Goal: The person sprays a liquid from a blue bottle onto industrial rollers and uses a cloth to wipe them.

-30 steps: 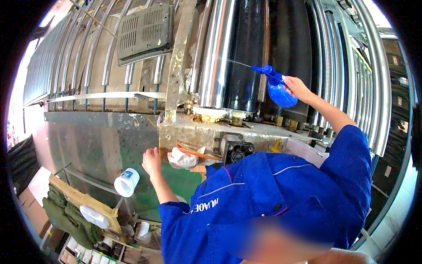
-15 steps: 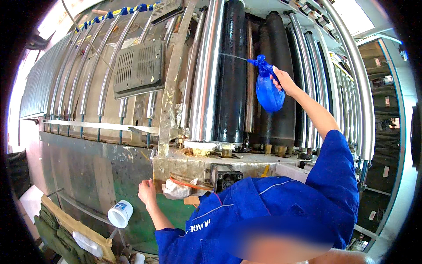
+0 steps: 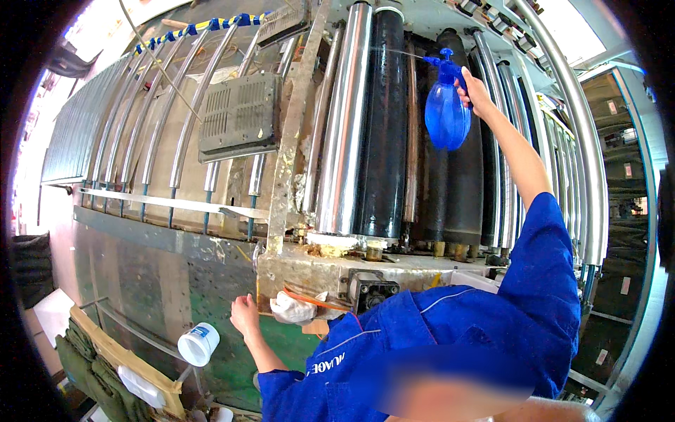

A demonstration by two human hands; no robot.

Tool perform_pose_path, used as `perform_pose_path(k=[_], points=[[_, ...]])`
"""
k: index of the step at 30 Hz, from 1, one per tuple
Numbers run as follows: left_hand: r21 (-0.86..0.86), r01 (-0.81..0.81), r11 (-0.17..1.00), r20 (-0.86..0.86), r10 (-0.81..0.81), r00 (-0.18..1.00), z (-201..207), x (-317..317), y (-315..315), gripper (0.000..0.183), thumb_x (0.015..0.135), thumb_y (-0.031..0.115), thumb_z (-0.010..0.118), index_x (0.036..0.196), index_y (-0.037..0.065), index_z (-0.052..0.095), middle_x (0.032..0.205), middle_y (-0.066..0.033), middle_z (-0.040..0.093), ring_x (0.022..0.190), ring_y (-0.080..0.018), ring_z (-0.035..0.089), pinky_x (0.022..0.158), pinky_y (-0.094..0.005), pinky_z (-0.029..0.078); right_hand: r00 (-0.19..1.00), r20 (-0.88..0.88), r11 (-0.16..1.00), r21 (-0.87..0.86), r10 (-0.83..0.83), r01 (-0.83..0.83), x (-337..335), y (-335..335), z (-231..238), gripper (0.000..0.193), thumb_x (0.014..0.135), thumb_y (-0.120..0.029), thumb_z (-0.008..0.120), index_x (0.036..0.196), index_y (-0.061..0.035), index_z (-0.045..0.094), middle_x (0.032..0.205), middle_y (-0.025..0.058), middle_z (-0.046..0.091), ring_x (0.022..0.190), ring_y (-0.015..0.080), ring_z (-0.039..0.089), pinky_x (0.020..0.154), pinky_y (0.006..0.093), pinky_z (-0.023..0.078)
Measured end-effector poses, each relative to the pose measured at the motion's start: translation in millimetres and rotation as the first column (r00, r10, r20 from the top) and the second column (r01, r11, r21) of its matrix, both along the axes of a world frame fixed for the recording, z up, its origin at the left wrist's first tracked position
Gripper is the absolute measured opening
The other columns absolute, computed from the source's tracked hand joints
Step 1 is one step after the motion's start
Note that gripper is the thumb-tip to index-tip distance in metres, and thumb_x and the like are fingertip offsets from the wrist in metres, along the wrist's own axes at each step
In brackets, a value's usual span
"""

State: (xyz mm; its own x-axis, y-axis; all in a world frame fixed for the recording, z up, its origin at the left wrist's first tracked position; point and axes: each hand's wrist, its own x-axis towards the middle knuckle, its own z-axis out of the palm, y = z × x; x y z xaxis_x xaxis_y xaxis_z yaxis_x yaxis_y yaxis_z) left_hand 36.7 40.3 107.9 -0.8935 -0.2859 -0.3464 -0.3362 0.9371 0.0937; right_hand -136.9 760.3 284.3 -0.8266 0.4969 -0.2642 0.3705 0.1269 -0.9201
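Observation:
My right hand [image 3: 475, 93] grips a blue spray bottle [image 3: 448, 119] by its neck and handle, holding it upright above the rollers. A thin stream of liquid leaves its nozzle toward the left, over a glossy black roller [image 3: 385, 126]. Left of that roller lies a shiny chrome roller [image 3: 344, 126]; below the bottle is a duller dark roller [image 3: 464, 190]. Low on the left, my left hand [image 3: 245, 316] hangs beside the machine's front edge, fingers loosely curled and slightly apart, with nothing visible in it. Closest to it is a crumpled white cloth [image 3: 295, 308].
A white bucket [image 3: 199, 344] stands at lower left. A grey vented cover [image 3: 239, 116] sits over thin metal rods on the left. A motor-like block [image 3: 373, 290] juts from the machine frame [image 3: 281, 267] close to my body. A long steel bar [image 3: 573, 126] runs along the right.
My right hand has carried the spray bottle farther away along the rollers, and the stream now crosses the black roller nearer its far end. The whole view has shifted slightly.

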Motion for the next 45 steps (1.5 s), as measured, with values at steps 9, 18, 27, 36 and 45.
perform_pose_path(k=[9,18,27,36,45], points=[[-0.014,-0.023,1.000,0.020,0.023,1.000,13,3,4,0.025,0.083,0.033,0.057,0.088,0.009,0.062,0.088,-0.0095,0.061,0.085,-0.0291,0.058,0.072,-0.0429,0.044,0.990,-0.089,0.994,0.001,-0.108,0.108,-27,24,32,0.047,0.088,-0.054,0.042,0.080,-0.0090,0.052,0.055,-0.0051,0.042,0.041,0.0047,0.033,0.039,0.0224,0.029],[-0.039,-0.063,0.997,0.042,0.065,0.997,7,13,-10,0.025,0.082,0.034,0.058,0.089,0.009,0.063,0.089,-0.0094,0.061,0.085,-0.0289,0.059,0.072,-0.0427,0.043,0.969,-0.194,0.986,0.032,-0.153,0.162,-46,39,55,0.049,0.088,-0.054,0.041,0.081,-0.0069,0.053,0.056,-0.0046,0.044,0.041,0.0045,0.036,0.037,0.0215,0.031],[0.005,-0.042,0.999,0.006,0.042,0.999,4,11,-7,0.026,0.082,0.034,0.058,0.088,0.009,0.063,0.088,-0.0094,0.061,0.084,-0.0292,0.059,0.071,-0.0430,0.044,0.958,-0.249,0.987,0.032,-0.146,0.158,-56,32,67,0.047,0.089,-0.051,0.042,0.080,-0.0064,0.051,0.055,-0.0033,0.044,0.040,0.0053,0.036,0.037,0.0219,0.029],[-0.001,-0.052,0.999,0.011,0.052,0.999,12,10,-5,0.025,0.082,0.032,0.058,0.086,0.009,0.062,0.087,-0.0100,0.061,0.084,-0.0299,0.059,0.072,-0.0436,0.044,0.978,-0.144,0.987,0.035,-0.150,0.157,-49,20,45,0.049,0.088,-0.054,0.042,0.078,-0.0071,0.052,0.053,-0.0033,0.043,0.038,0.0058,0.035,0.034,0.0230,0.030],[-0.007,-0.014,1.000,-0.028,0.014,0.999,0,8,-4,0.024,0.082,0.033,0.058,0.085,0.009,0.063,0.086,-0.0093,0.061,0.083,-0.0296,0.058,0.071,-0.0442,0.043,0.994,-0.041,0.993,-0.052,-0.104,0.102,4,-20,21,0.047,0.089,-0.054,0.042,0.076,-0.0093,0.049,0.052,-0.0041,0.041,0.037,0.0050,0.032,0.034,0.0224,0.027]])
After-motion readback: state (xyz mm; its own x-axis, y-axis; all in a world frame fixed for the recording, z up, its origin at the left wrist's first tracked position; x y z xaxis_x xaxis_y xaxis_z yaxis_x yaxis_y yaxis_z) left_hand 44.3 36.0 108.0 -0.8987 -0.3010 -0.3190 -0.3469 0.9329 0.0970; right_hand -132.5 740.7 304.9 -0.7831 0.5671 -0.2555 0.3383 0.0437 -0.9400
